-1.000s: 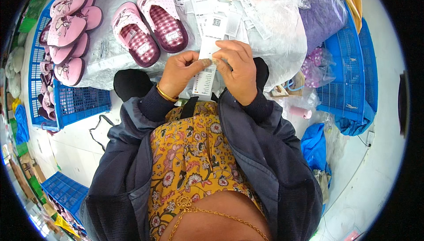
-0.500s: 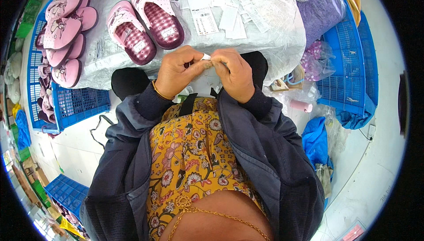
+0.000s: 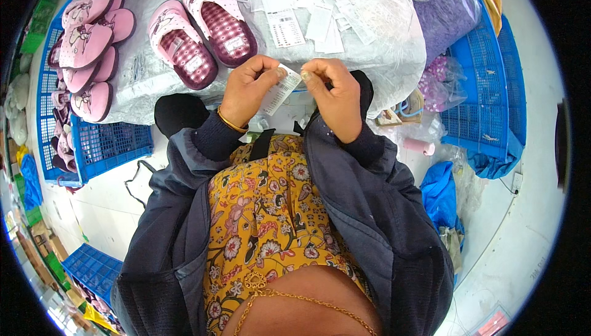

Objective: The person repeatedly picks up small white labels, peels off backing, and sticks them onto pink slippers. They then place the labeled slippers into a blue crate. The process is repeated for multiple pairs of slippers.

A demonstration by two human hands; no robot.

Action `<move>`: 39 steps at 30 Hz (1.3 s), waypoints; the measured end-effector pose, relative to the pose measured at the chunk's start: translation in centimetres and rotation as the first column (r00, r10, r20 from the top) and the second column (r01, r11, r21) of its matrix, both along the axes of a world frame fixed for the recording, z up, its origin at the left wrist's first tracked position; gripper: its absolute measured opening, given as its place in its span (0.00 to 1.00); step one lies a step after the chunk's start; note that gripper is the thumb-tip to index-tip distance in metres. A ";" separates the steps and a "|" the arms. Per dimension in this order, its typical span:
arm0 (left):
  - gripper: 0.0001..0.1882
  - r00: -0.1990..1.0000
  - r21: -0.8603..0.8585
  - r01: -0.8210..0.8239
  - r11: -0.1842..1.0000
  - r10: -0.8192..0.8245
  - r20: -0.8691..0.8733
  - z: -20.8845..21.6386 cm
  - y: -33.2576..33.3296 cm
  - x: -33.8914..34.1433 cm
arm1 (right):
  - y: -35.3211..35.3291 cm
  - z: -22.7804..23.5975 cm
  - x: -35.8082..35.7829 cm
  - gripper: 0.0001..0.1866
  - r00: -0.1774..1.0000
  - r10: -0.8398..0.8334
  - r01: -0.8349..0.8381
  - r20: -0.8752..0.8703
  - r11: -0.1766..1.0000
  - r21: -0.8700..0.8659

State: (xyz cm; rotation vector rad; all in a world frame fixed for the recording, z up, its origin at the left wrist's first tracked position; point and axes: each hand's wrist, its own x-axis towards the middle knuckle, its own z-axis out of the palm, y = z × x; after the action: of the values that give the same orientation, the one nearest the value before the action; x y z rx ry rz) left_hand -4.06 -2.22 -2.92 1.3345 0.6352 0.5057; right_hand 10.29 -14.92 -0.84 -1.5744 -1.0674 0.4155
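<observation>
My left hand [image 3: 245, 93] pinches a white printed paper tag [image 3: 281, 94] between thumb and fingers, and the tag hangs tilted over my lap. Just right of its upper corner, my right hand [image 3: 340, 97] has thumb and forefinger pressed together. Whatever is between those fingertips is too small to make out. On the plastic-covered table beyond my hands lies a pair of pink slippers, a left slipper [image 3: 183, 46] and a right slipper [image 3: 220, 25], with dark checked insoles and a light label on each. More printed tags [image 3: 286, 27] are spread to their right.
Pink slippers [image 3: 88, 45] are stacked along the table's left side, by a blue crate [image 3: 114, 151]. A clear plastic bag [image 3: 394, 28] and a purple bundle [image 3: 446, 19] sit at the right, beside another blue crate [image 3: 483, 83]. A pink roll [image 3: 419, 147] lies below.
My hands have moved apart, the right one shifting rightward. The tag, mostly hidden before, now shows flat in my left fingers. The slippers stay put.
</observation>
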 end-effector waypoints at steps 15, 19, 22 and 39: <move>0.04 0.994 0.456 -0.111 0.883 0.088 0.071 0.4 -2.0 0.2 | 0.2 0.3 -1.3 0.13 0.975 -0.034 -0.004 -0.219 0.985 -0.170; 0.07 0.996 0.557 -0.068 0.828 0.028 0.080 0.3 -1.9 0.3 | 0.2 -1.1 -1.1 0.10 0.971 -0.022 -0.004 -0.239 0.994 -0.110; 0.10 0.991 -0.027 0.133 0.991 -0.133 -0.006 0.1 -0.6 -0.3 | -0.3 -1.1 -0.9 0.09 0.959 0.042 -0.078 -0.280 0.990 -0.117; 0.07 0.978 0.551 0.204 0.809 -0.144 -0.151 2.4 0.3 2.3 | -0.7 -0.2 1.2 0.10 0.969 0.060 -0.092 -0.241 0.988 -0.126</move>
State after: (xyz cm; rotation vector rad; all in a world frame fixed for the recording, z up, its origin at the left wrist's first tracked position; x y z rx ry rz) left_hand -1.77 -1.91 -0.53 1.9767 0.4486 0.4959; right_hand 11.53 -15.65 -1.06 -1.5605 -0.9325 0.7238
